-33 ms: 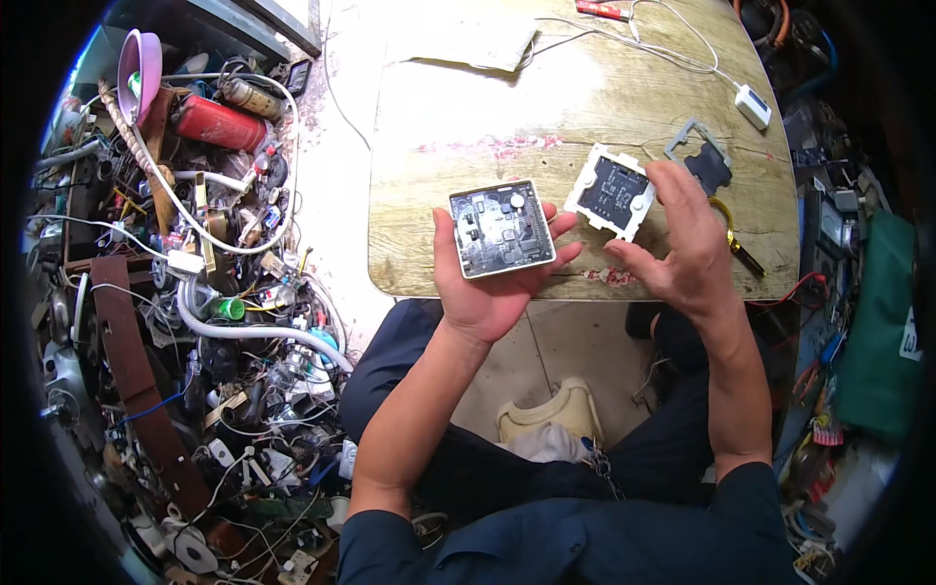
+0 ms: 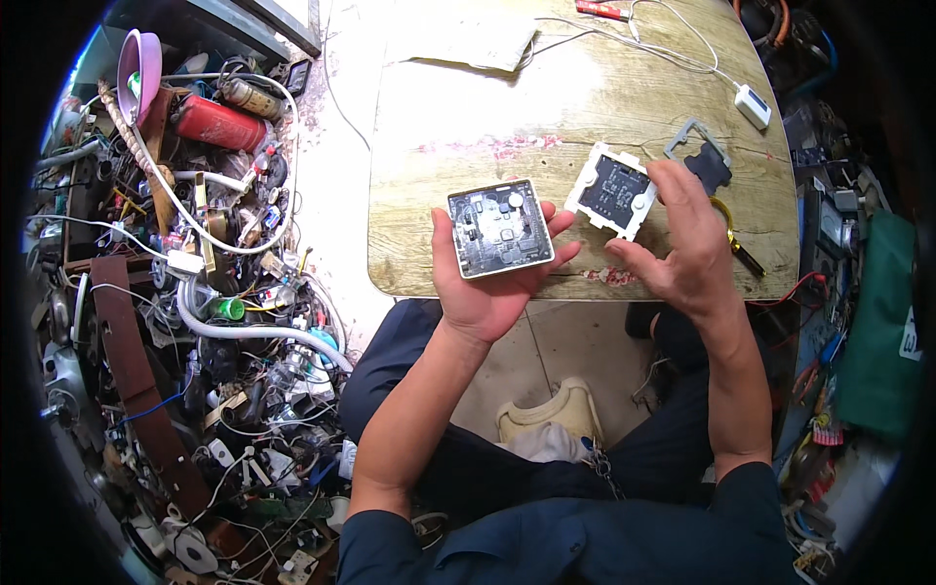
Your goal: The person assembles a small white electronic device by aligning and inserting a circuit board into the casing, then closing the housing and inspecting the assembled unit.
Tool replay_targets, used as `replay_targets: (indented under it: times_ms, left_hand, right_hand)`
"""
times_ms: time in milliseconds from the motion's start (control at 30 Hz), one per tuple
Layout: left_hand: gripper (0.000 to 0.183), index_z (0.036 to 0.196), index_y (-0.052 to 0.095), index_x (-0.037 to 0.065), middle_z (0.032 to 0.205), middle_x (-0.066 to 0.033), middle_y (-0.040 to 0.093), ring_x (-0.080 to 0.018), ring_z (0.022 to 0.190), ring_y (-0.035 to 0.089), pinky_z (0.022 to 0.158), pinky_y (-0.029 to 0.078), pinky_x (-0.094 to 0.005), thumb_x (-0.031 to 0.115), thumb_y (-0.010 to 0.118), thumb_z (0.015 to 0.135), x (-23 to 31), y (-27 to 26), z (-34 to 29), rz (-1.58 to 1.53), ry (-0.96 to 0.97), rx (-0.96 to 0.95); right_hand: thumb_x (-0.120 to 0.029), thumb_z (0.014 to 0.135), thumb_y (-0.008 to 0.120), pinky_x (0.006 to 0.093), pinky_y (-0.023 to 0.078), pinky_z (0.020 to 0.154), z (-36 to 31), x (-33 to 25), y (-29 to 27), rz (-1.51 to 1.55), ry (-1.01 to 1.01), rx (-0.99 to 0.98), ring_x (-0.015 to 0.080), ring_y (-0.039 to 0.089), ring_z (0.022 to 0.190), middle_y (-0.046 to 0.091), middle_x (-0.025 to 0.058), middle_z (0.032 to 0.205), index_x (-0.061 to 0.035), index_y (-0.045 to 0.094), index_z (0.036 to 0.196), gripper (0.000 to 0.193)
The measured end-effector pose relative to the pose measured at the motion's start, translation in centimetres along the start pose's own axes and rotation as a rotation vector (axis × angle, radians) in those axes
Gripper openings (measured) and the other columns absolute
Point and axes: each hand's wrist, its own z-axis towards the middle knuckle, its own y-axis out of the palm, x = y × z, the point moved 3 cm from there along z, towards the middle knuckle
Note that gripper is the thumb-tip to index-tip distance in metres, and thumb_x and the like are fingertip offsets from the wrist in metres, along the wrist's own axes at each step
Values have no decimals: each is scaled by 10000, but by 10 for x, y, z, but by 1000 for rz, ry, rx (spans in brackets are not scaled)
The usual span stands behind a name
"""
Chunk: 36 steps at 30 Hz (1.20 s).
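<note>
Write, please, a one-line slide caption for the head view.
Left hand holds a square electronic device; right hand curves beside a white-framed circuit board.

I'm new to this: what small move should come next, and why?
Perhaps the right hand should secure the white-framed board by its edges. Its thumb and fingers stand spread about that board's right side, though whether they grip it is hard to tell, while the left hand supports the square case.
</note>
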Motion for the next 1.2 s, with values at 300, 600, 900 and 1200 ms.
replay_targets:
  times_ms: [300,600,900,1200]
  left_hand:
    - [899,1519,441,69,1427,-246,555,-437,1347,524,1119,429,-621,778,300,985,3,0,1,58,40,0]
    - [866,1603,324,134,1500,-231,493,-453,1399,475,1123,424,-595,754,288,999,-8,8,0,148,38,37]
    - [851,1606,323,138,1501,-232,496,-424,1402,484,1095,451,-592,741,286,1006,-15,8,-4,126,2,37]
    - [853,1603,328,131,1474,-229,534,-385,1369,527,1103,455,-566,743,277,1011,-23,12,-7,121,-17,22]
  right_hand:
    - [-216,719,915,418,566,912,1,4,-6,205,83,-12,363,656,1136,617,234,1316,31,557,1361,775]
    - [-240,720,878,403,554,911,1,7,-11,482,116,-221,314,654,1091,628,207,1282,14,531,1401,805]
    - [-255,757,882,389,526,989,-2,20,-5,668,189,-175,254,634,1148,628,176,1311,8,502,1445,829]
    - [-374,800,912,347,476,1069,-11,9,17,1081,386,-154,184,594,1220,587,120,1380,-5,420,1523,950]
